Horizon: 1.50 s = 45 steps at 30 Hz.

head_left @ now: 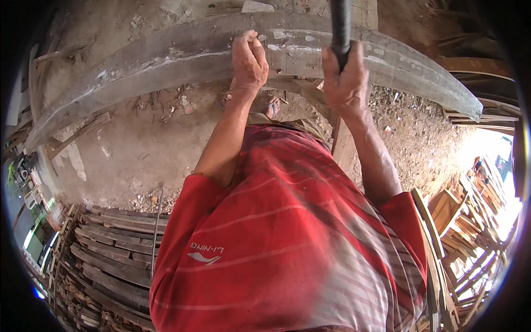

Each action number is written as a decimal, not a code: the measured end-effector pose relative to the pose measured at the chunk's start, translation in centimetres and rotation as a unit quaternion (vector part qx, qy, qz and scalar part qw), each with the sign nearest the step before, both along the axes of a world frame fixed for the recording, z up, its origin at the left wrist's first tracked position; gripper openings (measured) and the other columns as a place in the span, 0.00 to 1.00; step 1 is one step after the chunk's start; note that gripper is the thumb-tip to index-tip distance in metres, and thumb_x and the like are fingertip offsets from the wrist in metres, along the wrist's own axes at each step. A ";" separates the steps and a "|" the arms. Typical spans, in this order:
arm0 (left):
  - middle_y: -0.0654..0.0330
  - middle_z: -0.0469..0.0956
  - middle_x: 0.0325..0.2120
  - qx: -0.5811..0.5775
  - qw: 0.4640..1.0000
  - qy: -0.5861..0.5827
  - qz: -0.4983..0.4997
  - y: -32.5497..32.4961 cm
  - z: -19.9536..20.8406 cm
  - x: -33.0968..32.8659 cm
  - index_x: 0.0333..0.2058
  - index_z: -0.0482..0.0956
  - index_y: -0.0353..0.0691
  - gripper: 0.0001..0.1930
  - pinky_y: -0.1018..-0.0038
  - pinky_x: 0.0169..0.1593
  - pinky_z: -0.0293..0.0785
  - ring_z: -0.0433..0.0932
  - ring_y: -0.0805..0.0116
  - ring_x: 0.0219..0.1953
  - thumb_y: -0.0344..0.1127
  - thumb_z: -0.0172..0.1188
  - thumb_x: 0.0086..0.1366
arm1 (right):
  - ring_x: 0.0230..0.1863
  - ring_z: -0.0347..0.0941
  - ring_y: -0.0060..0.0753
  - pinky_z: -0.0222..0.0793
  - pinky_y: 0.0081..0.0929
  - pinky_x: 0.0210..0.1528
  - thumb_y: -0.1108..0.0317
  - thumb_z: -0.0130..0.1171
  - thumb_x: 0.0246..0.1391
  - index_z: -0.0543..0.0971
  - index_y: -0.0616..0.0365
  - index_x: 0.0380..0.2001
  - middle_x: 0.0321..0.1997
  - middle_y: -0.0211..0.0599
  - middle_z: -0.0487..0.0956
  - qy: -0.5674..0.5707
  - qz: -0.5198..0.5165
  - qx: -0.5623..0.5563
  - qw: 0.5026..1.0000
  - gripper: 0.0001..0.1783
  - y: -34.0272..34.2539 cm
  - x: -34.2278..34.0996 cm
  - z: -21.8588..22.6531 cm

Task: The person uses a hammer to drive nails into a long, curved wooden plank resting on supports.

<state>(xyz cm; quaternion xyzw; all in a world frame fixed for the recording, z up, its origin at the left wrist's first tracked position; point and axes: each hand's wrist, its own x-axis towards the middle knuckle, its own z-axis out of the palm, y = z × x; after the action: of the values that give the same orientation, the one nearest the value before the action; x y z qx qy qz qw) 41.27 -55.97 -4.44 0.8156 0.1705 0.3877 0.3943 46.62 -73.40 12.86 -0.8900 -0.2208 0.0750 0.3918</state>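
Observation:
A long, weathered grey wooden plank (pixel 193 58) lies crosswise in front of me, with whitish streaks along its face. My left hand (pixel 250 61) is closed in a pinch over the plank, thumb and fingers together; whatever they hold is too small or hidden to name. My right hand (pixel 348 83) is wrapped round a dark rod-like handle (pixel 341 25), raised over the plank to the right of my left hand. The handle's far end runs out of the top of the picture, so the kind of tool is not shown.
Stacked boards (pixel 110 243) lie at lower left, and a heap of wood offcuts (pixel 470 221) fills the right side. Wood chips and debris litter the dirt floor (pixel 141 152). A pale block (pixel 258 6) sits beyond the plank. My feet are just on this side of the plank.

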 end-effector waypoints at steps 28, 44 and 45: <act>0.48 0.78 0.41 -0.067 0.997 -0.031 -0.026 0.9 -0.2 -0.3 0.48 0.74 0.33 0.11 0.62 0.48 0.77 0.79 0.50 0.42 0.30 0.55 0.70 | 0.43 0.77 0.69 0.68 0.59 0.43 0.51 0.52 0.68 0.71 0.64 0.46 0.38 0.66 0.80 0.159 0.109 -0.269 0.944 0.23 -1.4 0.1 1.2; 0.49 0.78 0.41 0.016 1.000 -0.012 -0.016 0.6 -0.6 0.1 0.47 0.75 0.34 0.12 0.59 0.49 0.74 0.77 0.48 0.43 0.26 0.57 0.65 | 0.21 0.72 0.21 0.69 0.26 0.23 0.55 0.60 0.64 0.66 0.52 0.69 0.22 0.32 0.76 0.330 0.122 -0.222 0.909 0.33 0.4 3.9 5.6; 0.48 0.78 0.43 0.009 1.000 0.009 -0.016 0.6 -0.5 -0.1 0.48 0.75 0.33 0.11 0.61 0.49 0.75 0.78 0.50 0.43 0.29 0.54 0.69 | 0.20 0.71 0.21 0.68 0.25 0.23 0.57 0.64 0.62 0.66 0.52 0.70 0.22 0.32 0.76 0.351 0.106 -0.185 0.912 0.35 -0.1 3.0 5.0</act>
<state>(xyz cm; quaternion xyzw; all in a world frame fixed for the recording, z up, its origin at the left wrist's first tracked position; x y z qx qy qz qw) 41.20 -55.41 -4.93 0.8254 0.1570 0.3754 0.3914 49.60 -73.48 17.81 -0.8343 -0.1437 0.4633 0.2621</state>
